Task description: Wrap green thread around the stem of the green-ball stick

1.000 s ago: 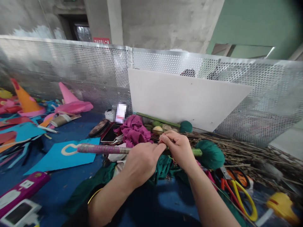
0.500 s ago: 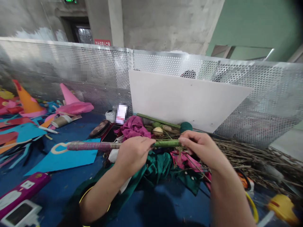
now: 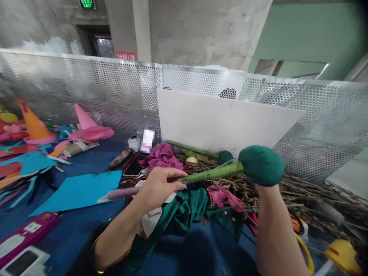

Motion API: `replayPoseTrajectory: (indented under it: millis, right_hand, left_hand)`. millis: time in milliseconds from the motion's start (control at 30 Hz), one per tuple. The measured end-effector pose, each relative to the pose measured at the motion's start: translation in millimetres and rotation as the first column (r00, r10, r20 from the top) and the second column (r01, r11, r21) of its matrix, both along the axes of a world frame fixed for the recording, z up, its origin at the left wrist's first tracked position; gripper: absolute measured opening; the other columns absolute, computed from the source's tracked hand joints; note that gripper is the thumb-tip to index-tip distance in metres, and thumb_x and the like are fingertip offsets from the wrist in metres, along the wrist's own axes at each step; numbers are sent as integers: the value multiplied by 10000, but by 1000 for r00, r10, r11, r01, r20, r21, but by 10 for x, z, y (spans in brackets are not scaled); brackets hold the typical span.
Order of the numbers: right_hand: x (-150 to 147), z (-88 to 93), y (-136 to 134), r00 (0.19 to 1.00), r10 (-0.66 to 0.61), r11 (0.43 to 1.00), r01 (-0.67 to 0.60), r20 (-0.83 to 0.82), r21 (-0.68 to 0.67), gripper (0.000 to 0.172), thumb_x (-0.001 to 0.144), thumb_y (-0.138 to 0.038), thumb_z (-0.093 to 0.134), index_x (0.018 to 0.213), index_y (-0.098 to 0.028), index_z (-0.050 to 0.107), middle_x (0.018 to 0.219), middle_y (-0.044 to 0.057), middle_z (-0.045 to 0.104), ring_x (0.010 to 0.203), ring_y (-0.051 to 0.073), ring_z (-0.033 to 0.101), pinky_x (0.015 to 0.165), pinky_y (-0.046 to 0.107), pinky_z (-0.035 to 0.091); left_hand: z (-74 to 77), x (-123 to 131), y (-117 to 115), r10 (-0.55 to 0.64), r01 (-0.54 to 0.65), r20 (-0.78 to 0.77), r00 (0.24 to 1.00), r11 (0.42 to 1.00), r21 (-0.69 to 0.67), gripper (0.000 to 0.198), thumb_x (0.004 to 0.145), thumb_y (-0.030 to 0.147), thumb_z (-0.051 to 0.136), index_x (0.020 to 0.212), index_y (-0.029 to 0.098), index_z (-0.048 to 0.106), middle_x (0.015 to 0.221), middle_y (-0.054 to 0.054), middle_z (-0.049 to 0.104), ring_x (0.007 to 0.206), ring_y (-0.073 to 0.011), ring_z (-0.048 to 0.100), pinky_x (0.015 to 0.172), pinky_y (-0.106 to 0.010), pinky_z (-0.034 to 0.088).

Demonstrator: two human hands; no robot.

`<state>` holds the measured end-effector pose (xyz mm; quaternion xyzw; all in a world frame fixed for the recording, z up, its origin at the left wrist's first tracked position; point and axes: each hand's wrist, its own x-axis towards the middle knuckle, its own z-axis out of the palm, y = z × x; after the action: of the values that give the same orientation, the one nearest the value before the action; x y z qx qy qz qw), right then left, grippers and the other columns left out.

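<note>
A long wrapped stick lies across my view, its left part wound in purple thread and its right part in a green strip [image 3: 215,173]. Around its middle, my left hand [image 3: 161,186] is closed, with thumb and fingers pinching the stick. A dark green cloth-covered ball [image 3: 261,165] sits at the stick's right end. Behind and below that ball is my right hand [image 3: 268,190]; its fingers are hidden, and only the lower hand and wrist show. Crumpled dark green cloth [image 3: 189,209] and pink cloth [image 3: 225,197] lie beneath the stick.
Dry twigs [image 3: 301,195] spread along the right. A magenta cloth [image 3: 165,155], a second green ball [image 3: 225,157] and a phone [image 3: 147,140] are farther back. Blue sheet [image 3: 77,189] lies left. A white board [image 3: 224,119] leans against the perforated metal screen [image 3: 115,84].
The green ball has come into view at the stick's right end, in front of my right hand. The stick's purple end has shifted right and lower; it now tilts up toward the right.
</note>
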<state>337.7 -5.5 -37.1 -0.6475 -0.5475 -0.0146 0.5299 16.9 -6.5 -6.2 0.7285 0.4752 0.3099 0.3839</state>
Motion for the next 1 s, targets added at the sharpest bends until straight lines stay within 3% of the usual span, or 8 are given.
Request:
replayPoseTrajectory:
  millis: [167, 300, 400, 500, 600, 700, 867, 1000]
  right_hand:
    - [-287, -93, 76, 991, -74, 988, 87, 108, -124, 144, 823, -156, 616, 690, -146, 669, 836, 133, 700, 962, 288, 647, 894, 455, 459]
    - [-732, -80, 37, 966, 203, 966, -170, 163, -193, 165, 852, -236, 559, 848, -190, 717, 953, 98, 715, 973, 258, 651, 878, 364, 476]
    - [-1118, -68, -27, 821, 570, 810, -560, 15, -174, 295, 914, -334, 506, 1147, -222, 649, 1149, 57, 684, 1077, 211, 623, 908, 310, 480]
    - [-1395, -70, -124, 619, 770, 606, -785, -156, -126, 216, 904, -318, 551, 1040, -191, 662, 965, 48, 706, 900, 194, 653, 786, 287, 507]
    - [-1509, -62, -228, 697, 709, 691, -717, -106, -95, 217, 921, -248, 522, 744, -187, 632, 668, 3, 592, 640, 142, 566, 616, 249, 453]
    - [-1552, -46, -316, 800, 599, 790, -597, 34, 139, 210, 928, -217, 516, 752, -196, 629, 755, 29, 560, 737, 160, 550, 679, 278, 446]
    - [-1665, -85, -339, 629, 775, 611, -718, -64, 335, 258, 970, -247, 440, 797, -203, 625, 1000, 101, 624, 1012, 234, 585, 861, 383, 465]
    - [-1724, -183, -299, 569, 802, 594, -730, -181, 337, 377, 1007, -314, 334, 682, -206, 490, 635, 18, 512, 653, 171, 557, 628, 308, 457]
  left_hand:
    - [10, 72, -56, 41, 5, 263, 964, 985, -172, 289, 647, 207, 712, 920, 121, 755, 593, 9, 670, 535, -103, 547, 492, -189, 415]
    - [17, 77, -66, 85, -21, 318, 944, 980, -199, 290, 660, 179, 691, 937, 115, 748, 478, 54, 575, 418, -51, 393, 405, -164, 299]
    - [14, 69, -56, 90, -18, 349, 933, 979, -204, 294, 668, 176, 686, 949, 122, 752, 486, 52, 584, 406, -42, 360, 400, -164, 280]
    - [0, 45, -25, 110, -34, 400, 910, 981, -193, 309, 644, 181, 708, 944, 127, 758, 546, 33, 631, 436, -52, 412, 425, -170, 327]
    - [-32, 12, 28, 135, -63, 439, 888, 982, -176, 316, 623, 210, 743, 928, 126, 764, 636, 2, 690, 491, -71, 487, 470, -182, 389]
    - [-73, 1, 69, 137, -72, 473, 870, 985, -154, 334, 619, 248, 767, 928, 121, 766, 709, -26, 726, 532, -88, 537, 510, -196, 436]
    - [-81, 53, 36, 126, -51, 481, 868, 985, -167, 276, 636, 215, 735, 895, 126, 769, 749, -43, 752, 630, -140, 632, 575, -227, 502]
    - [-78, 99, 18, 140, -87, 414, 899, 986, -144, 259, 643, 169, 700, 890, 123, 766, 764, -39, 764, 662, -158, 668, 636, -253, 540]
